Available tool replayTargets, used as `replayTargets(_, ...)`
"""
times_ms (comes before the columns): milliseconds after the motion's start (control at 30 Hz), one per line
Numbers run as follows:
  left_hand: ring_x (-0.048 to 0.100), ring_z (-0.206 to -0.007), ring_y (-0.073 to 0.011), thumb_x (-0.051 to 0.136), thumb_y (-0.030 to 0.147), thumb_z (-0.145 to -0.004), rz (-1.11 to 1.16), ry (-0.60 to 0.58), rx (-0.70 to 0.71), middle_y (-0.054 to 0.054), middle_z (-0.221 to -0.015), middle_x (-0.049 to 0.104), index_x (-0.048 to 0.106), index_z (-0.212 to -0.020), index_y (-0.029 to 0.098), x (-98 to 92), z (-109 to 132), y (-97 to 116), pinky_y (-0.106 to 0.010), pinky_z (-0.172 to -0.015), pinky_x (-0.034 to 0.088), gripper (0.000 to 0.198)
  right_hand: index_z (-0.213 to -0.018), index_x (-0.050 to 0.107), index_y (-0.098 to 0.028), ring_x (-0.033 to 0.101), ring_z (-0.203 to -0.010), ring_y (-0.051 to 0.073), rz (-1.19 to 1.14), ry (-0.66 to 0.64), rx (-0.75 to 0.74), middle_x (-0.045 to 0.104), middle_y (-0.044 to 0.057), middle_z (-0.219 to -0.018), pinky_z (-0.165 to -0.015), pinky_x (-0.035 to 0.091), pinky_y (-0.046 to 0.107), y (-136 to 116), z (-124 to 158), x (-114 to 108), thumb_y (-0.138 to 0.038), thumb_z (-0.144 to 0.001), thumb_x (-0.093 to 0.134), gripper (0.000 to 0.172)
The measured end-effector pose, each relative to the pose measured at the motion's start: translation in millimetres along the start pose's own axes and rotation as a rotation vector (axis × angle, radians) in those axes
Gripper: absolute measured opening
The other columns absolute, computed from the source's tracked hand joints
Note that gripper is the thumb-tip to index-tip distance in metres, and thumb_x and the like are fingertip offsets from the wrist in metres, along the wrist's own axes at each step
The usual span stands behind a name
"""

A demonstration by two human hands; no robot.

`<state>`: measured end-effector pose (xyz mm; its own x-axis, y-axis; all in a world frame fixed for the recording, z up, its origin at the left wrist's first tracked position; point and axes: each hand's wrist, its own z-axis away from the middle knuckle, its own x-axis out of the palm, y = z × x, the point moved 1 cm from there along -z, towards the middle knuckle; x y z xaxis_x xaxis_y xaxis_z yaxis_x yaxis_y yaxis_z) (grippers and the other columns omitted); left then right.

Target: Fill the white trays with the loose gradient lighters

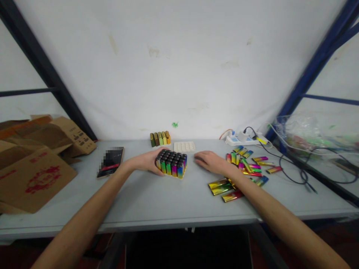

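My left hand (150, 160) is wrapped round the left end of a block of lighters (174, 169), which stand upright in rows in a pale tray. Their tops are black and their bodies shiny rainbow colours. To the right of the block, my right hand (209, 161) lies low over the table with fingers stretched out; a dark patch under them looks like shadow, and no held thing shows. Just behind both hands is a pale tray with hollows (184, 146). Loose shiny lighters (248, 166) lie around my right forearm, some partly hidden by it.
Against the wall stands another block of lighters (160, 138). A dark flat box (111, 162) lies left of my left arm, and cardboard boxes (36, 175) fill the table's left end. A power strip (242, 140), black cables (297, 181) and clear plastic (303, 129) are at the right.
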<state>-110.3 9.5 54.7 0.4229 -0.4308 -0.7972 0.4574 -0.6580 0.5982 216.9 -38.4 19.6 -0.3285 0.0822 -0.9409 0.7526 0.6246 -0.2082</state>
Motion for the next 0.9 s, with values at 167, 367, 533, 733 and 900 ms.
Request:
replayTargets(167,0.063,-0.120,-0.0331,0.091,0.047,-0.055,0.063,0.007,-0.095,-0.005,-0.124,0.071,0.053,-0.141,0.026,-25.3,22.3,-27.2,-0.043,-0.102,0.054,0.096,-0.147,0.052,-0.016,0.049,-0.141,0.031,0.018,0.098,-0.026,0.050,0.021,-0.153,-0.115,0.041,0.051,3.6,-2.3,6.2,-0.048,-0.105,0.042,0.053)
replayTargets(367,0.067,-0.112,-0.0341,0.091,0.047,-0.051,-0.037,0.087,-0.270,-0.006,-0.119,0.074,0.061,-0.127,0.023,-46.2,41.1,-45.1,-0.041,-0.096,0.058,0.086,-0.154,0.044,-0.018,0.041,-0.147,0.034,0.020,-0.023,0.041,0.046,0.020,-0.157,-0.119,0.032,0.058,4.1,-9.9,13.2,-0.059,-0.104,0.036,0.065)
replayTargets(533,0.068,-0.109,-0.0360,0.089,0.054,-0.051,-0.144,0.130,-0.344,-0.007,-0.114,0.076,0.061,-0.122,0.022,-51.7,43.8,-43.3,-0.042,-0.091,0.059,0.083,-0.138,0.056,-0.011,0.060,-0.117,0.031,0.085,0.045,0.060,0.064,0.022,-0.124,-0.104,0.047,0.047,4.5,-5.9,-3.7,-0.039,-0.103,0.052,0.045)
replayTargets(733,0.068,-0.111,-0.0365,0.088,0.059,-0.052,-0.210,0.204,-0.321,-0.009,-0.119,0.075,0.062,-0.121,0.021,-44.9,34.6,-50.7,-0.044,-0.098,0.056,0.083,-0.127,0.064,-0.016,0.063,-0.095,0.026,-0.006,-0.033,0.012,0.069,0.012,-0.102,-0.087,0.051,0.038,-2.5,9.9,-10.4,-0.039,-0.096,0.065,0.039)
replayTargets(900,0.064,-0.122,-0.0336,0.086,0.060,-0.058,-0.169,0.274,-0.296,-0.010,-0.137,0.067,0.054,-0.136,0.017,-27.0,14.4,-56.5,-0.041,-0.108,0.050,0.095,-0.118,0.071,-0.015,0.065,-0.098,0.023,-0.161,-0.093,-0.172,0.070,0.012,-0.109,-0.093,0.050,0.036,-16.8,8.6,-9.7,-0.025,-0.098,0.061,0.023)
